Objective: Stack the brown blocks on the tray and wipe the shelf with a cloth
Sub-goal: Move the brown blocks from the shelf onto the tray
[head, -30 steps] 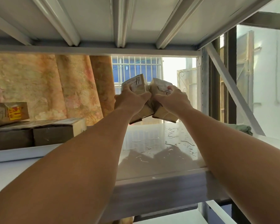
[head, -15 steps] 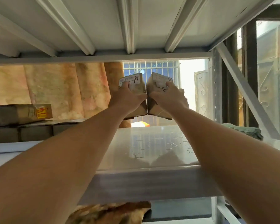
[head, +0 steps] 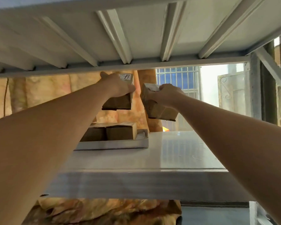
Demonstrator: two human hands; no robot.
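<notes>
Brown block (head: 118, 101) clamped in left hand (head: 118, 86), another (head: 157, 108) in right hand (head: 166, 93); narrow gap between, above tray (head: 112, 144) edge

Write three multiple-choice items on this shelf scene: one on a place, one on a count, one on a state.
1. Where is the tray?
A. on the shelf
B. on the floor
C. in a hand

2. How many brown blocks are held in the air?
A. none
B. two
C. four

3. What state is the block in the left hand in?
A. lying on the tray
B. dropped below the shelf
C. lifted above the tray

Key:
1. A, the tray sits flat on the shelf top.
2. B, left block, right block in the right hand.
3. C, it hangs above the blocks on the tray.
</notes>
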